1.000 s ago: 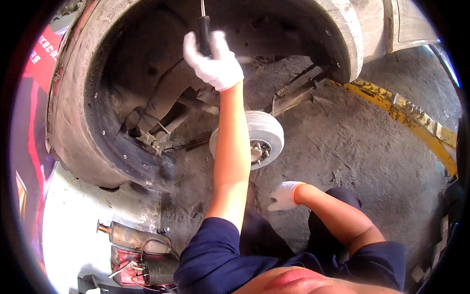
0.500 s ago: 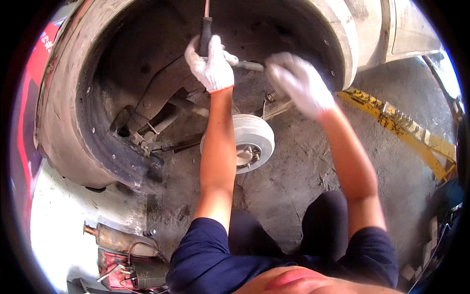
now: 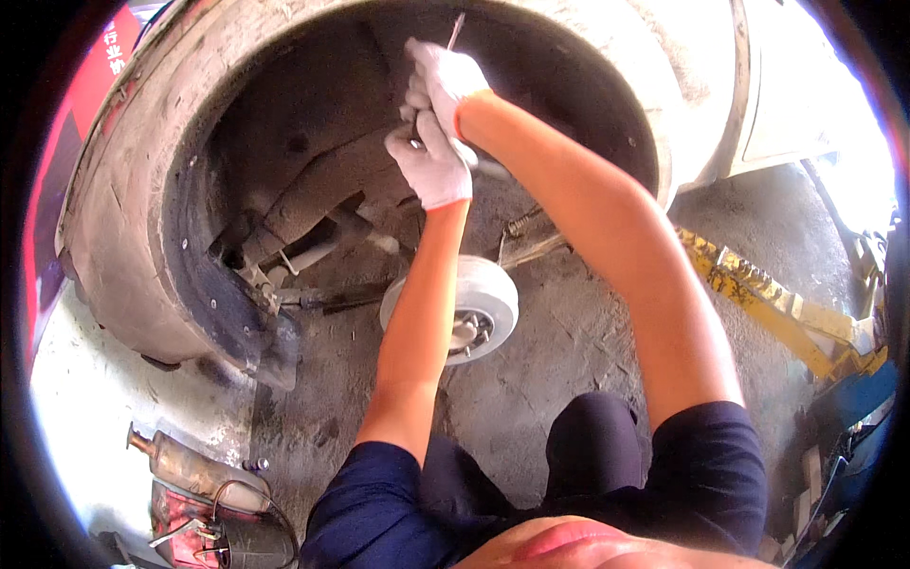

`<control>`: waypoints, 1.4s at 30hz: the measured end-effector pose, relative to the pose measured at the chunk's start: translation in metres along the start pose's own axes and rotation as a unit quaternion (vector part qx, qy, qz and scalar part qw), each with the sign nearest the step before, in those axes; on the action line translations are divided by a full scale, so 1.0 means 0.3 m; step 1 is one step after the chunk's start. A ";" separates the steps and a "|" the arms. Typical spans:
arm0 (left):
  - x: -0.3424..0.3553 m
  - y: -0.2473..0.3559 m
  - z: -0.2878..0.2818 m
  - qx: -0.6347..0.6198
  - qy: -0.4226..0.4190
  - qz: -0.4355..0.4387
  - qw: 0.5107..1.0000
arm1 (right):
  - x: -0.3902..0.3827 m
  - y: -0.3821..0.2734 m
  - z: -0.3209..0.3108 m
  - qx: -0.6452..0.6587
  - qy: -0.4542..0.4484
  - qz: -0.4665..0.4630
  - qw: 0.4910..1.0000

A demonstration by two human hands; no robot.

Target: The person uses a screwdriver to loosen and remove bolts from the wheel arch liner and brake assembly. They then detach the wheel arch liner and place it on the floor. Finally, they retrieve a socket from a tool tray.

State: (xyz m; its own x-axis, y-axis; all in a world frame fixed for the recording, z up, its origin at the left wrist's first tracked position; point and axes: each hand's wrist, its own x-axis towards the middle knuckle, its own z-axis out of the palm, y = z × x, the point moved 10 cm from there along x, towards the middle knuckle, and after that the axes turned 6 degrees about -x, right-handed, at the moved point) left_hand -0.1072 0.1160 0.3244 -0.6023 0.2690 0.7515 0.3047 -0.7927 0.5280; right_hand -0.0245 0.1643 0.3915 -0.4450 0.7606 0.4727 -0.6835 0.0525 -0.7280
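Observation:
Both my hands wear white knit gloves with orange cuffs and are raised together inside the open wheel arch [image 3: 284, 123]. My right hand [image 3: 444, 78] is closed round a tool like a screwdriver; its thin shaft [image 3: 457, 30] sticks up past the fingers, and its handle is hidden. Just below and touching it, my left hand [image 3: 431, 169] is curled closed; a small shiny bit shows at its fingers, but what it holds is hidden. Beside the left wrist, a grey rod-like piece [image 3: 493, 169] is partly covered. Beneath my hands is a grey brake drum [image 3: 488, 294] with wheel studs.
Suspension arms [image 3: 322, 296] lie left of the drum. A yellow metal stand [image 3: 768, 299] leans across the right side. At lower left are a rusty cylindrical canister [image 3: 204, 471] and a red machine [image 3: 175, 517] with a black hose. Blue items [image 3: 853, 398] stand at the right edge.
My right hand has come up and left from beside the grey piece and closed round the tool. My left hand, earlier round its black handle, sits lower. The whole view has shifted slightly.

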 end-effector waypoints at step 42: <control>-0.250 -0.011 0.256 -0.628 -0.305 -0.577 0.424 | -0.069 -0.160 -0.054 -0.725 -0.163 -0.282 0.607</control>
State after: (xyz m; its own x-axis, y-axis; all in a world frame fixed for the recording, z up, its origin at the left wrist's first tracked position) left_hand -0.0063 0.1404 0.2966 0.6040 0.6617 0.4442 -0.7969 0.4959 0.3448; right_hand 0.0269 0.1565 0.4086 -0.6289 0.2007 0.7511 0.3415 0.9392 0.0350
